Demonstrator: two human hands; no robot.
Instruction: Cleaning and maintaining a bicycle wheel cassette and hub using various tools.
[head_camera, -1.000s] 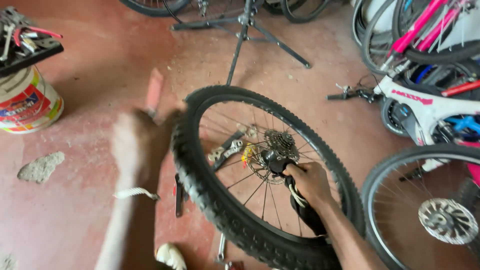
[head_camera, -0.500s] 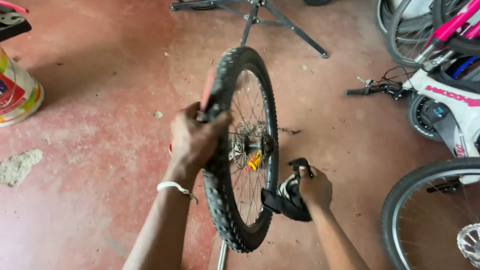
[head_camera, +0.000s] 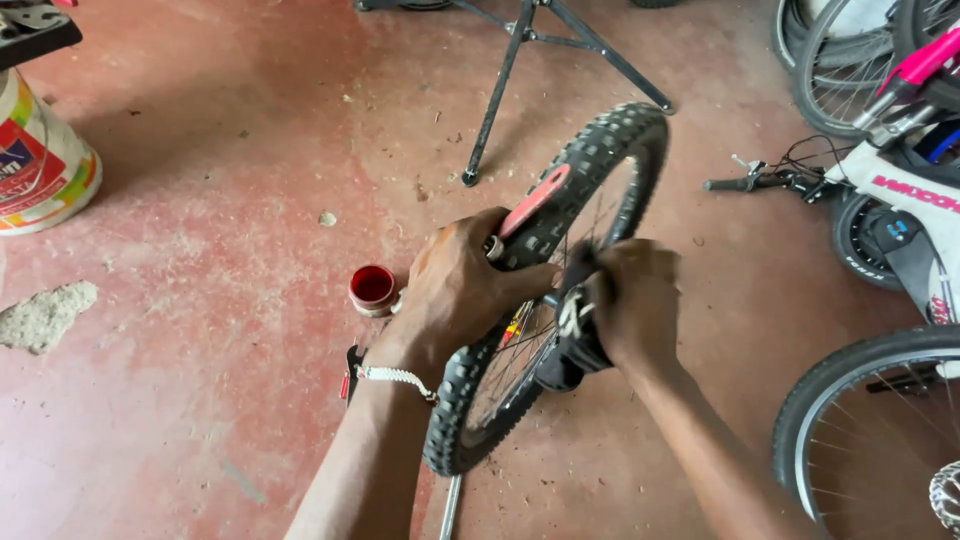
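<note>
— Wheel (head_camera: 540, 300) first: where is it, seen from your head camera?

— Upright on the red floor (head_camera: 200, 300) in front of me, knobbly tyre edge-on, standing between my two hands. My left hand (head_camera: 455, 290) has its grip closed over the top of the tyre, fingers wrapped round the tread, and a red lever (head_camera: 535, 200) sticks up from under that hand along the rim.

— And the right?

— My right hand (head_camera: 630, 300) is closed too, bunched around a black rubbery piece (head_camera: 570, 350) at the hub side of the spokes. I cannot tell exactly what that piece is; it is half hidden by my fingers.

— Which step do you judge this to be?

— Working the tyre at the rim, I'd say, with the wheel steadied by the left grip.

— What does the next move call for?

— A firm left hold so the wheel stays upright, and care that the lever doesn't slip.

— Anything nearby?

— A small red cap (head_camera: 372, 288) lies on the floor just left of the wheel, a stand's legs (head_camera: 520, 80) behind, other bicycles (head_camera: 890, 170) to my right.
</note>
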